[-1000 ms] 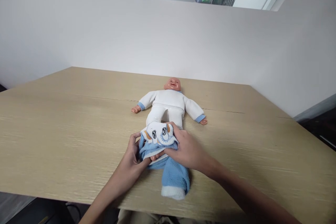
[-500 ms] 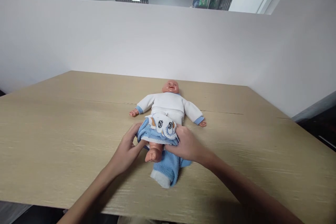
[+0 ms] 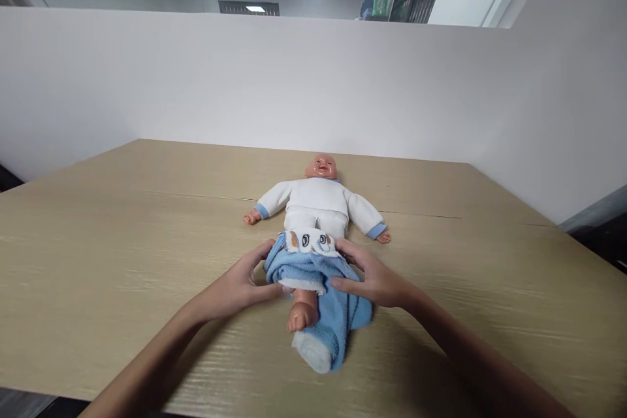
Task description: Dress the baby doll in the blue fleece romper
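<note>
A baby doll (image 3: 318, 193) in a white top with blue cuffs lies on its back, head away from me. Blue fleece trousers (image 3: 337, 313) with white cuffs are bunched around its leg, and one bare foot (image 3: 302, 315) pokes out of a cuff. The elephant-face patch (image 3: 313, 241) on the cloth lies partly folded near the doll's hips. At the left side of the bunched cloth, my left hand (image 3: 245, 281) grips it, thumb by the cuff. My right hand (image 3: 375, 277) holds the right side, thumb on top. The other trouser leg stretches toward me, and the doll's second foot is hidden.
The doll lies on a wide wooden table (image 3: 161, 241) with a seam running across it. A white partition wall (image 3: 294, 78) rises behind and on the right. Ceiling lights and a green package (image 3: 380, 4) show beyond it.
The bunched trousers have slid up the doll's leg, and more of the bare foot shows. The elephant patch has folded and lies flatter. My right thumb has shifted onto the cloth. The view has tilted slightly.
</note>
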`<action>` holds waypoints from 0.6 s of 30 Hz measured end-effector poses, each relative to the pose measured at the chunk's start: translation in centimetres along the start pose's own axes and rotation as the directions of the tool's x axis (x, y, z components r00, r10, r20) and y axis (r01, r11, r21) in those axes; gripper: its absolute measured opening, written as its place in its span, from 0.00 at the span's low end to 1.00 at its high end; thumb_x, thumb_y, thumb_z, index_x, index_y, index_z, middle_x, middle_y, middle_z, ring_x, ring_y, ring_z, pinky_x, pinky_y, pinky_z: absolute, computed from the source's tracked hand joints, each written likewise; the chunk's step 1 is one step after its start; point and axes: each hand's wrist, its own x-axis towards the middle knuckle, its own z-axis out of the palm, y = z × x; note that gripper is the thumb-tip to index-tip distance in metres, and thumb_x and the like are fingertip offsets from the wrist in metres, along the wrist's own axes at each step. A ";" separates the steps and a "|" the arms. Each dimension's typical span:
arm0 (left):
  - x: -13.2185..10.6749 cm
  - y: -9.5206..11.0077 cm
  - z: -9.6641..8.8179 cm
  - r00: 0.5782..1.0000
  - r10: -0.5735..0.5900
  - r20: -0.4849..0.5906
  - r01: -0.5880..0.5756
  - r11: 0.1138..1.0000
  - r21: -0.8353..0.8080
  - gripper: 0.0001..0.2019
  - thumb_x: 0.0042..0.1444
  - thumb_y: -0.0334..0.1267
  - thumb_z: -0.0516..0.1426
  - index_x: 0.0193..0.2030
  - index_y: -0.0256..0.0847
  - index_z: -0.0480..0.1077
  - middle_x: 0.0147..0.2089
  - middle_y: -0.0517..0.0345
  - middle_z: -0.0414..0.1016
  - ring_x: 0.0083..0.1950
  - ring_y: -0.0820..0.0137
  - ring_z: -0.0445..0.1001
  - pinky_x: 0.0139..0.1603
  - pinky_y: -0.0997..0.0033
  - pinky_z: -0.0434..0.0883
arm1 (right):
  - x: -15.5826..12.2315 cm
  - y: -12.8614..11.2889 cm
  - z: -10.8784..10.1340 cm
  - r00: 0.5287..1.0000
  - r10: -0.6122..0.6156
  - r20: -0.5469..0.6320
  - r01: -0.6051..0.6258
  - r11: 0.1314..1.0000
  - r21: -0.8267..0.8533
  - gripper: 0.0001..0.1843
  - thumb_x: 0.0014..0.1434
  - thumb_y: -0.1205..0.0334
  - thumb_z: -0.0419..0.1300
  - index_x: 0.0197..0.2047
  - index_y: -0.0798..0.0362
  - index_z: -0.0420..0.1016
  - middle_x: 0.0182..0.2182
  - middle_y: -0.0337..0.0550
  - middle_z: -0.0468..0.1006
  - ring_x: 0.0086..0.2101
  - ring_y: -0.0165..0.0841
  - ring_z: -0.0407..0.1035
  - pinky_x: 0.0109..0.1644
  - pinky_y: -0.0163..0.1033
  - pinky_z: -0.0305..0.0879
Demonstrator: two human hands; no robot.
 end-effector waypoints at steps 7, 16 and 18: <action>2.2 1.4 -0.8 0.987 0.107 -0.124 -0.087 0.984 0.158 0.31 0.68 0.57 0.62 0.71 0.43 0.65 0.70 0.44 0.71 0.69 0.53 0.70 0.73 0.50 0.66 | -0.2 0.5 -0.5 0.987 0.159 0.008 -0.159 0.985 0.065 0.23 0.69 0.42 0.67 0.56 0.50 0.77 0.48 0.41 0.81 0.49 0.39 0.76 0.55 0.42 0.71; 8.3 6.6 0.0 0.920 0.230 0.318 -0.354 0.836 0.419 0.23 0.68 0.62 0.60 0.53 0.44 0.78 0.56 0.51 0.78 0.61 0.55 0.70 0.62 0.58 0.67 | -0.3 2.0 -0.4 0.990 0.142 -0.024 -0.107 0.838 0.536 0.26 0.59 0.46 0.78 0.45 0.49 0.68 0.37 0.33 0.67 0.37 0.30 0.64 0.41 0.33 0.62; 9.5 7.5 -0.7 0.867 0.122 0.484 -0.310 0.892 0.330 0.22 0.65 0.61 0.63 0.48 0.43 0.77 0.44 0.56 0.77 0.45 0.63 0.73 0.45 0.66 0.69 | -0.3 2.4 -0.3 0.990 0.127 -0.067 -0.059 0.784 0.618 0.25 0.59 0.47 0.77 0.45 0.48 0.67 0.37 0.33 0.66 0.36 0.29 0.62 0.40 0.32 0.61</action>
